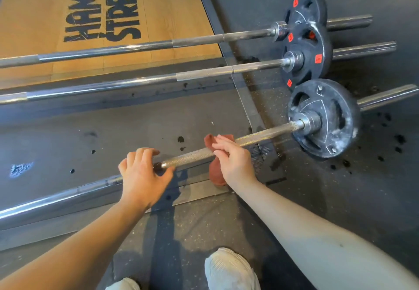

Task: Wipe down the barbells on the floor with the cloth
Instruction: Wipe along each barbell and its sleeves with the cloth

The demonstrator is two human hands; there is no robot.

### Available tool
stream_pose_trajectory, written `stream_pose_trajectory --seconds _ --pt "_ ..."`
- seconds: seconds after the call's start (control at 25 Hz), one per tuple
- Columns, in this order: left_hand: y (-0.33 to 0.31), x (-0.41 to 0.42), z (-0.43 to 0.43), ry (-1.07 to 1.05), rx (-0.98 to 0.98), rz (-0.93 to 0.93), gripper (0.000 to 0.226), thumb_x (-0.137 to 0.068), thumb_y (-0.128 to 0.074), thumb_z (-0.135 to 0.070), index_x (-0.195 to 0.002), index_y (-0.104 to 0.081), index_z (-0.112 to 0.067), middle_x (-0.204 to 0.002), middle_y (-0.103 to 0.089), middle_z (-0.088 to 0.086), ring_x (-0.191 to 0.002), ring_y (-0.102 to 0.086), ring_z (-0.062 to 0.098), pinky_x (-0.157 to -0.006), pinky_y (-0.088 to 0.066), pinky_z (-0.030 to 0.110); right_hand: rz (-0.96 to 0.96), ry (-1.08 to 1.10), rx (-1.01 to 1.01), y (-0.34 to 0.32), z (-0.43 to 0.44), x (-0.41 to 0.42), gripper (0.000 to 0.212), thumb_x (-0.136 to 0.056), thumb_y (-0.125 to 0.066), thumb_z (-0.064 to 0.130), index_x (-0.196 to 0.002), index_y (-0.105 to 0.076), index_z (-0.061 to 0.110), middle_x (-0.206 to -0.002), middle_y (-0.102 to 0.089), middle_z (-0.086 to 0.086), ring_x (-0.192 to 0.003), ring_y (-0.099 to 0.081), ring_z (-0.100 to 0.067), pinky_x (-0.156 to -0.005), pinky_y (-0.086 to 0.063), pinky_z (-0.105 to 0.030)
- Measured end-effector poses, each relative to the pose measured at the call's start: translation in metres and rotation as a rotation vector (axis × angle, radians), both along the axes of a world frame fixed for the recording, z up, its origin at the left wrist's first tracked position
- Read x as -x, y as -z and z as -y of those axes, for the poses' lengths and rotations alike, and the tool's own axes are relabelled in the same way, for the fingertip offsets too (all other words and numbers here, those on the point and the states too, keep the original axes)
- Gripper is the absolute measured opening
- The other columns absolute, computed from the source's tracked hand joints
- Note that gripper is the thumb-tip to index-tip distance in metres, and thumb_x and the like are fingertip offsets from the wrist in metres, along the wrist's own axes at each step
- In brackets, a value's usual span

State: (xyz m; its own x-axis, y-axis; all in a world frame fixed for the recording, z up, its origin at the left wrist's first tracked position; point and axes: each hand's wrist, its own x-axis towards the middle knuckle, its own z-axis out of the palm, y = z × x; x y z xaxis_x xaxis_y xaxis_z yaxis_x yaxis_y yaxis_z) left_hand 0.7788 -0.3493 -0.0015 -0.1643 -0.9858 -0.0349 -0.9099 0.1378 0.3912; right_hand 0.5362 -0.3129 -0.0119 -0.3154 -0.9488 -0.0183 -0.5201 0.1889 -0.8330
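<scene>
- Looking down from the head view, the right grip (231, 158) is pinching the rust-red cloth (217, 175), which is draping over the knurled shaft of the nearest barbell (260, 136) lying on the floor (340, 210). The left grip (145, 174) is curling its fingers over the same shaft just beside it.
- The cloth is looking soft and light, so wrapping it around the shaft is probably working best. The barbell is looking heavy, stiff and prone to rolling, so steadying it at the knurling is making sense.
- The middle barbell (204, 74) and far barbell (204, 39) are lying well apart from the hands. A dusty plate (340, 128) is blocking the wipe toward the sleeve, and 2 pale shoes (229, 269) are standing near.
</scene>
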Motion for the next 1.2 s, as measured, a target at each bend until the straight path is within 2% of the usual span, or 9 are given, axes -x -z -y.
stream_pose_trajectory --seconds 0.12,0.2,0.36,0.52,0.72,0.84,0.92,1.04,1.2 --pt "0.002 0.038 0.011 0.242 -0.019 0.158 0.075 -0.080 -0.070 -0.065 -0.135 -0.049 -0.018 -0.131 -0.054 0.001 -0.119 -0.051 0.027 -0.102 -0.041 0.045 0.045 0.222 0.023 -0.009 -0.003 0.026 0.022 -0.097 -0.064 0.006 -0.111 -0.077 0.016 -0.126 -0.063 0.017 -0.119 -0.051 0.008 -0.100 -0.026 0.004" --pt "0.002 0.063 0.016 0.284 -0.074 0.146 0.066 -0.084 -0.067 -0.064 -0.129 -0.049 -0.019 -0.124 -0.058 0.001 -0.110 -0.057 0.025 -0.093 -0.048 0.040 0.059 0.324 0.008 -0.014 -0.007 0.041 0.023 -0.097 -0.064 0.006 -0.111 -0.076 0.019 -0.121 -0.061 0.022 -0.115 -0.050 0.009 -0.097 -0.027 0.003" --pt "0.005 0.081 0.021 0.214 -0.099 0.079 0.052 -0.084 -0.065 -0.069 -0.106 -0.047 -0.024 -0.102 -0.061 -0.004 -0.088 -0.060 0.022 -0.076 -0.052 0.037 0.064 0.392 0.003 -0.018 -0.011 0.061 0.023 -0.096 -0.066 0.009 -0.112 -0.076 0.022 -0.117 -0.065 0.021 -0.110 -0.054 0.003 -0.102 -0.035 -0.016" --pt "0.010 0.080 0.022 0.172 -0.068 0.058 0.050 -0.083 -0.060 -0.074 -0.092 -0.043 -0.028 -0.086 -0.058 -0.009 -0.072 -0.057 0.018 -0.061 -0.048 0.034 0.059 0.391 0.015 -0.018 -0.010 0.063 0.023 -0.096 -0.067 0.009 -0.114 -0.076 0.020 -0.121 -0.067 0.016 -0.113 -0.056 0.002 -0.104 -0.037 -0.017" --pt "0.015 0.079 0.023 0.216 -0.084 0.104 0.048 -0.090 -0.048 -0.075 -0.095 -0.038 -0.028 -0.081 -0.056 -0.010 -0.061 -0.054 0.016 -0.056 -0.049 0.033 0.051 0.403 0.008 -0.015 -0.012 0.063 0.023 -0.095 -0.068 0.009 -0.113 -0.076 0.020 -0.120 -0.063 0.021 -0.114 -0.054 0.005 -0.095 -0.031 0.004" --pt "0.015 0.079 0.029 0.266 -0.140 0.178 0.052 -0.092 -0.041 -0.077 -0.098 -0.034 -0.025 -0.077 -0.056 -0.007 -0.058 -0.054 0.018 -0.057 -0.052 0.035 0.043 0.445 0.025 -0.015 -0.011 0.069 0.023 -0.094 -0.068 0.009 -0.112 -0.076 0.021 -0.113 -0.063 0.023 -0.109 -0.055 0.005 -0.103 -0.037 -0.012" --pt "0.013 0.079 0.037 0.283 -0.182 0.209 0.056 -0.090 -0.039 -0.078 -0.099 -0.034 -0.023 -0.075 -0.058 -0.005 -0.059 -0.058 0.019 -0.061 -0.055 0.038 0.038 0.457 0.029 -0.014 -0.011 0.071 0.023 -0.095 -0.067 0.009 -0.112 -0.076 0.021 -0.114 -0.062 0.022 -0.110 -0.055 0.004 -0.102 -0.036 -0.013" --pt "0.014 0.079 0.049 0.305 -0.327 0.202 0.062 -0.087 -0.041 -0.081 -0.100 -0.039 -0.021 -0.078 -0.060 -0.003 -0.066 -0.059 0.020 -0.069 -0.054 0.042 0.034 0.458 0.031 -0.010 -0.012 0.075 0.024 -0.094 -0.067 0.007 -0.111 -0.076 0.021 -0.118 -0.062 0.021 -0.113 -0.055 0.004 -0.099 -0.033 -0.004" --pt "0.014 0.080 0.075 0.349 -0.729 -0.057 0.066 -0.082 -0.054 -0.079 -0.096 -0.051 -0.015 -0.078 -0.062 0.004 -0.065 -0.056 0.020 -0.064 -0.048 0.033 -0.003 0.488 0.084 -0.003 -0.011 0.085 0.026 -0.092 -0.066 0.002 -0.109 -0.077 0.017 -0.126 -0.068 0.009 -0.122 -0.057 -0.003 -0.108 -0.036 -0.015"
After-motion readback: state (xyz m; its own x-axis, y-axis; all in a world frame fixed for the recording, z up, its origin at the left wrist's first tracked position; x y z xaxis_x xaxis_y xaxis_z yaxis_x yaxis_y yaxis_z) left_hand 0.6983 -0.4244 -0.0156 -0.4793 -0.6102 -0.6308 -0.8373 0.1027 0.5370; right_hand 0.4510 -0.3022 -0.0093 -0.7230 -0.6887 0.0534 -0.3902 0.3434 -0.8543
